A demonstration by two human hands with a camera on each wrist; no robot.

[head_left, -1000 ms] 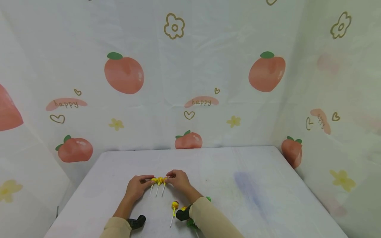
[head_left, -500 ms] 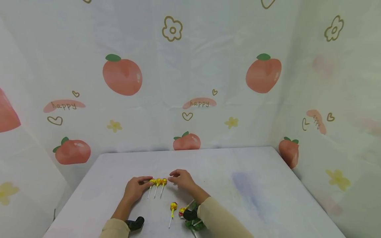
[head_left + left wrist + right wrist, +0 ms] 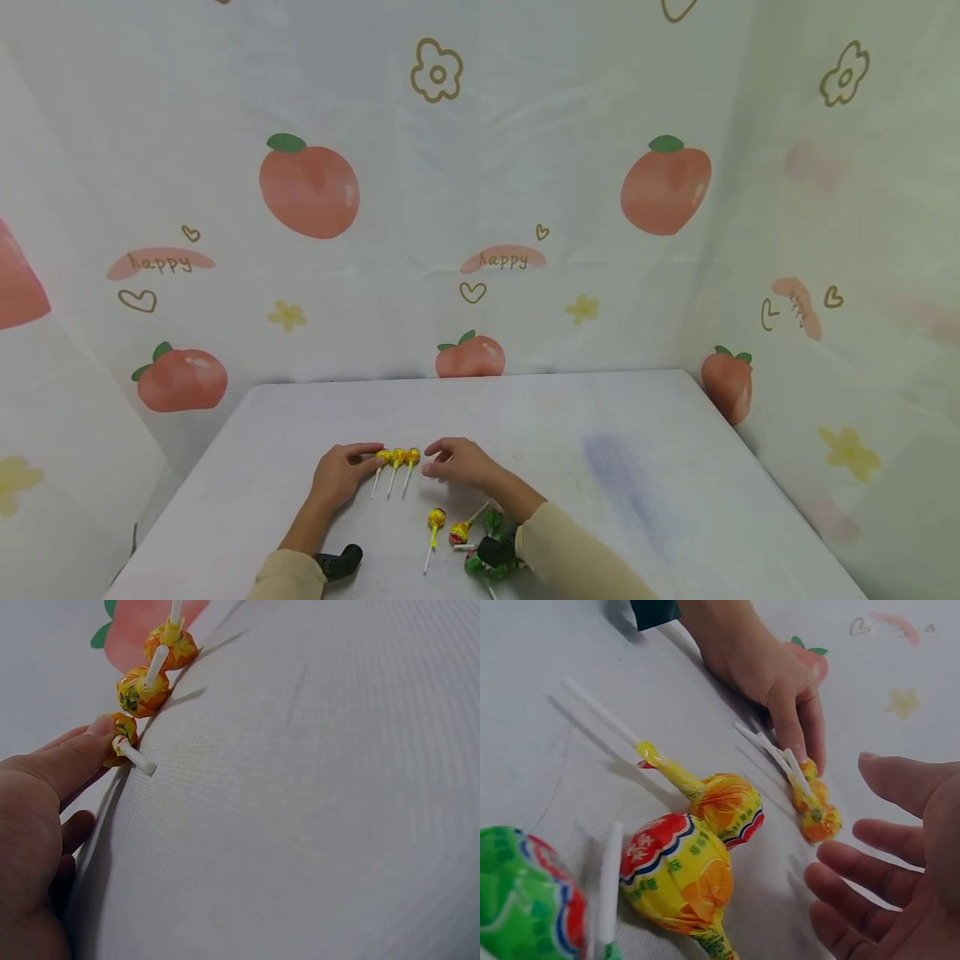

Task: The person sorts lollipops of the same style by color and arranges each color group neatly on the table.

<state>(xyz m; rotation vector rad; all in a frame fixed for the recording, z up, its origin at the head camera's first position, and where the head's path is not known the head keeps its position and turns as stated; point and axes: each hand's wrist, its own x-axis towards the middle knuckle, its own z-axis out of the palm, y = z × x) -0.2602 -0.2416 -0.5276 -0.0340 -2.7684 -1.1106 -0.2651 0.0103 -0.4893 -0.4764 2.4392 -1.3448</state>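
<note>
Three yellow-wrapped lollipops stand side by side in a row in the head view, sticks pointing toward me. My left hand [image 3: 336, 477] pinches the head of the leftmost lollipop [image 3: 122, 738] between thumb and fingers. Beside it come the middle lollipop [image 3: 142, 691] and the right lollipop [image 3: 171, 646], their heads close together. Just right of the row, my right hand [image 3: 467, 463] is held apart from the candy, fingers spread and relaxed, with nothing in it; the right wrist view shows its open palm [image 3: 930, 900].
Nearer me on the white table [image 3: 570, 500] lie a single yellow lollipop [image 3: 436, 519], another yellow lollipop [image 3: 459, 533] and several green lollipops [image 3: 492, 522], partly hidden by the black wrist device [image 3: 495, 551]. Printed cloth walls [image 3: 405, 208] stand behind and beside the table.
My right hand has let go of the right lollipop in the row and drawn back to the right. The left hand keeps its pinch. More of the green lollipops shows now.
</note>
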